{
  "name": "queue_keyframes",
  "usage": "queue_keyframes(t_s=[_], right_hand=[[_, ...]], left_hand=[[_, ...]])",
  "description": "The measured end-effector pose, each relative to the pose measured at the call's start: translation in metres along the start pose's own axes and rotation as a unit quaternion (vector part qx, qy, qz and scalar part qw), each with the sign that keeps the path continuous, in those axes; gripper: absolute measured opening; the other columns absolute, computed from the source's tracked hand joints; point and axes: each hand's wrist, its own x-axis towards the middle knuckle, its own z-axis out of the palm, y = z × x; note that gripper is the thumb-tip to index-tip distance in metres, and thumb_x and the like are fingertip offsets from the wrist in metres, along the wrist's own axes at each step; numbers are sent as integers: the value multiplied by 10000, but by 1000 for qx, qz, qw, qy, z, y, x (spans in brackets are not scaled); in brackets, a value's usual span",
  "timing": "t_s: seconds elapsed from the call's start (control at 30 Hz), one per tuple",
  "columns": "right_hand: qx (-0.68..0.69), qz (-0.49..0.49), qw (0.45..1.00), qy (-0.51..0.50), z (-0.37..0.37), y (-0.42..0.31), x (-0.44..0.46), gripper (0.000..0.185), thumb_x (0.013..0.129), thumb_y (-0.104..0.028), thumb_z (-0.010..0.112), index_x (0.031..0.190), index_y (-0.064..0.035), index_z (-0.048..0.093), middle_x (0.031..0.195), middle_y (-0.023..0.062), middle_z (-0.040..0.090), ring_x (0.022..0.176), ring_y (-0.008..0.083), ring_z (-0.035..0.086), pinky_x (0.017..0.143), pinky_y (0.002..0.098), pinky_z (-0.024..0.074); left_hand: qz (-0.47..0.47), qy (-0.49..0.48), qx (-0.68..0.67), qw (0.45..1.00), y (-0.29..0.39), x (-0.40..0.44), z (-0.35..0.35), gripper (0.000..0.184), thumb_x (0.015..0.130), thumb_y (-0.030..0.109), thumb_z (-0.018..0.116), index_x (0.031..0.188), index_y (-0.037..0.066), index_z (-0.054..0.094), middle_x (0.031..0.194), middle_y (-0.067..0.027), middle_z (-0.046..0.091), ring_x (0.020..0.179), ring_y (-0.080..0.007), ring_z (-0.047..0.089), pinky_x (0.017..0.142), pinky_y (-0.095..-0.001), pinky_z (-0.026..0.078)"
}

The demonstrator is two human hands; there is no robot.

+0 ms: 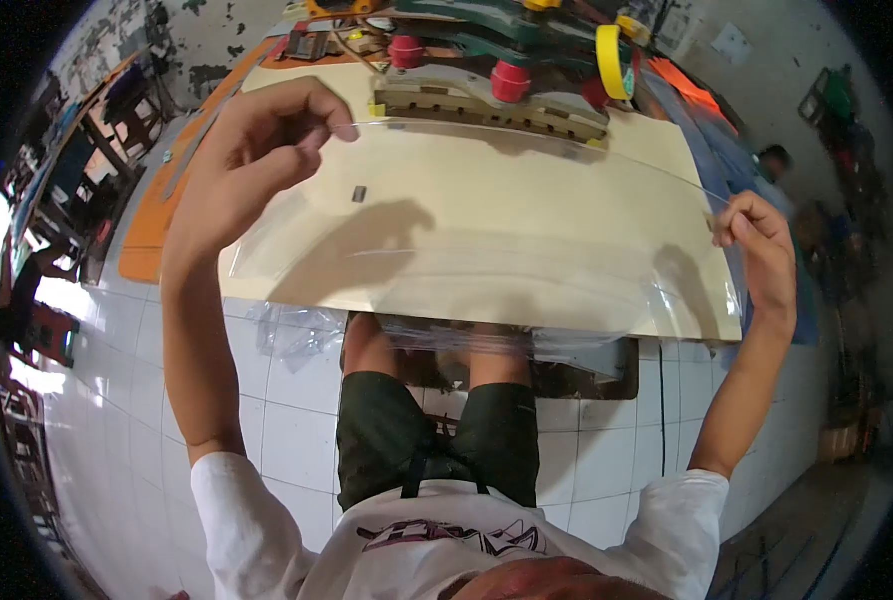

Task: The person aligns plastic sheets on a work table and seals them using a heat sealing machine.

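A wide, clear plastic sheet (506, 262) is stretched between my two hands above a pale yellow board (556, 195). My left hand (266, 150) is closed, pinching the sheet's far edge near its left end. On the right, my right hand (763, 245) has its fingers curled in a pinch on the other end of that edge. The sheet droops toward me, and its near part lies close to the board's front edge. Beneath it on the board is a small dark rectangular piece (358, 194), and both hands cast shadows there.
At the far side stands a green machine (466, 35) with red knobs (510, 82) and a slotted metal bar (486, 112). A yellow tape roll (611, 62) rests upright beside it. Crumpled clear plastic (301, 335) hangs at the front edge, above my legs.
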Motion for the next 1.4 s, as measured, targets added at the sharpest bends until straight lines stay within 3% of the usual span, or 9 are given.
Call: queue_keyframes(t_s=[0.27, 0.4, 0.53, 0.6, 0.7, 0.93, 1.0, 1.13, 1.4], right_hand=[[5, -11, 1000, 3, -5, 0, -3, 310, 910, -295, 633, 767, -25, 587, 695, 53, 564, 681, 150, 521, 717, 283, 412], [20, -106, 969, -221, 6, -16, -11, 438, 932, -407, 606, 773, -11, 705, 621, 124, 661, 649, 232, 660, 745, 360, 480], [-228, -110, 959, -124, 71, -48, -14, 229, 861, -246, 717, 973, -47, 726, 922, 130, 718, 823, 256, 690, 833, 400, 500], [-470, -333, 814, -77, 109, -54, -7, 285, 811, -131, 743, 1093, -148, 707, 1169, 96, 672, 1019, 240, 648, 923, 405, 490], [-489, -545, 681, -8, 146, -37, 3, 348, 794, -89, 713, 1100, -254, 699, 1176, 79, 630, 1158, 238, 556, 1002, 412, 472], [-491, -662, 564, -58, 155, -61, 3, 171, 816, -174, 639, 974, -194, 700, 965, -117, 668, 1166, 58, 545, 1123, 421, 361], [-460, -642, 604, -105, 145, -68, 2, 102, 778, -216, 663, 853, -147, 671, 889, -53, 646, 1067, 133, 597, 1085, 410, 429], [-414, -525, 725, -164, 122, -83, 4, 124, 692, -181, 688, 773, -112, 625, 707, 13, 543, 734, 232, 615, 914, 414, 533], [-488, -246, 834, -79, 101, -116, 6, 97, 722, -86, 610, 814, -63, 627, 678, 134, 607, 632, 362, 596, 596, 431, 458]], left_hand=[[33, 63, 44, 996, 4, 1, 13, 107, 872, 96, 637, 899, 0, 598, 837, 13, 565, 763, -61, 480, 660, -212, 375], [53, 61, 34, 996, 8, -4, 10, 111, 879, 93, 657, 877, -8, 611, 836, -8, 586, 759, -74, 510, 647, -227, 392], [111, -40, 131, 984, 23, -2, 26, 93, 863, 83, 647, 823, 0, 634, 769, -55, 590, 700, -144, 552, 618, -289, 430], [189, -96, 164, 964, 25, 6, 41, 68, 832, 70, 644, 819, 4, 636, 754, -89, 593, 671, -223, 570, 608, -333, 444], [242, -131, 148, 950, 33, 17, 62, 64, 796, 54, 641, 792, -3, 613, 734, -114, 567, 671, -297, 570, 598, -369, 445], [294, -206, 116, 926, 57, 30, 77, 92, 772, 98, 664, 791, 18, 623, 740, -101, 521, 674, -287, 521, 590, -363, 410], [423, -57, 160, 890, 54, 36, 82, 108, 768, 106, 674, 855, 44, 667, 856, -97, 554, 809, -282, 552, 672, -345, 441], [419, 150, 188, 876, 57, 31, 89, 164, 773, 101, 719, 933, 76, 697, 994, -107, 592, 942, -268, 582, 794, -346, 478], [59, -100, 134, 984, 70, 5, 117, 375, 829, 156, 710, 1139, 14, 553, 863, -155, 673, 715, -293, 656, 664, -362, 531]])
